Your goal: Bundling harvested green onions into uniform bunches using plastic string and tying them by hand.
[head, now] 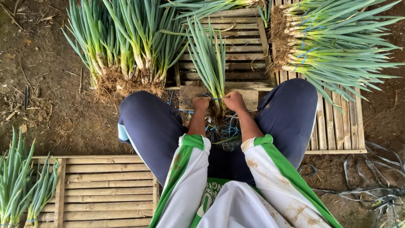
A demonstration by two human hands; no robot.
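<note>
Seen from above: bare dark soil (50, 105) carries two slatted bamboo racks, one ahead (337, 126) and one at lower left (109, 190), which keep the produce off the dirt. On the far rack lies a large tied sheaf of green onions (333, 46), laid flat with its roots toward the middle and bound with blue string. To the left, a loose stand of green onions (126, 46) rests on the soil with its matted roots nearest the person, within reach of the left hand. A few more stalks (17, 185) lie at the lower-left edge. The seated person's knees, in dark trousers (147, 126), spread to either side so that the work sits between them. There a small bunch of green onions (211, 63) stands upright on a low wooden block (190, 95), leaves pointing away. The left hand (201, 103) and right hand (233, 100) are both closed in fists at the base of the bunch, each gripping an end of blue string (211, 98) that crosses the stems just above the roots. Spare blue strings (223, 128) lie tangled below the wrists.
</note>
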